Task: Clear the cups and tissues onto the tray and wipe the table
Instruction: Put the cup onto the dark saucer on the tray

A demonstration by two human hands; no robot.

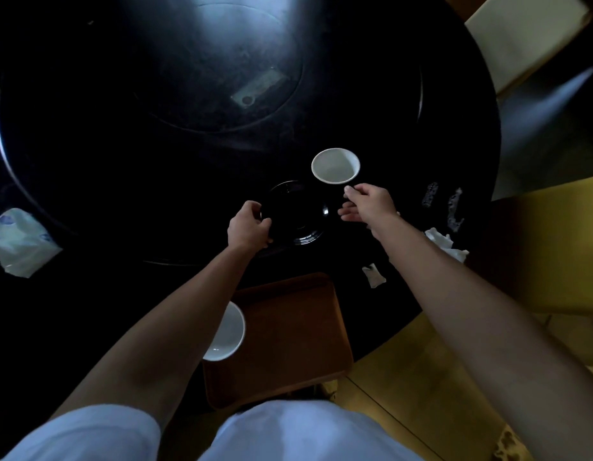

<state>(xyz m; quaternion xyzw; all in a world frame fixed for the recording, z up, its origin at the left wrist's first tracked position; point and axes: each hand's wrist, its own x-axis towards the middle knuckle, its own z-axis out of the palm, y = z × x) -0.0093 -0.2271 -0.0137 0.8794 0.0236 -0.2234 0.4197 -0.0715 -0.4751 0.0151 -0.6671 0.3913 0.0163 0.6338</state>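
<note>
- Lowest in the frame, the person's pale sleeves and shirt front, with both bare forearms reaching up toward the middle of the picture.
- Just above that, the brown tray sits at the near edge of the dark round table, close in so loading is a short carry.
- A white cup already stands in the tray's left side, partly hidden by the left forearm.
- Centre frame: the left hand closes on the rim of a black saucer, fingers curled over its left edge, a grip suited to lifting it flat.
- Right of centre, the right hand pinches a second white cup, apparently by its handle, lower fingers loosely spread beneath; cup upright, mouth open to the camera.
- That cup is beside the saucer, not on it; whether it rests on the table, I cannot tell.
- Crumpled tissues lie at the right edge, a smaller scrap lower down, both off the tray.
- Far left, a tissue packet.
- Judging by this, clearing is early; wiping is not yet begun.
</note>
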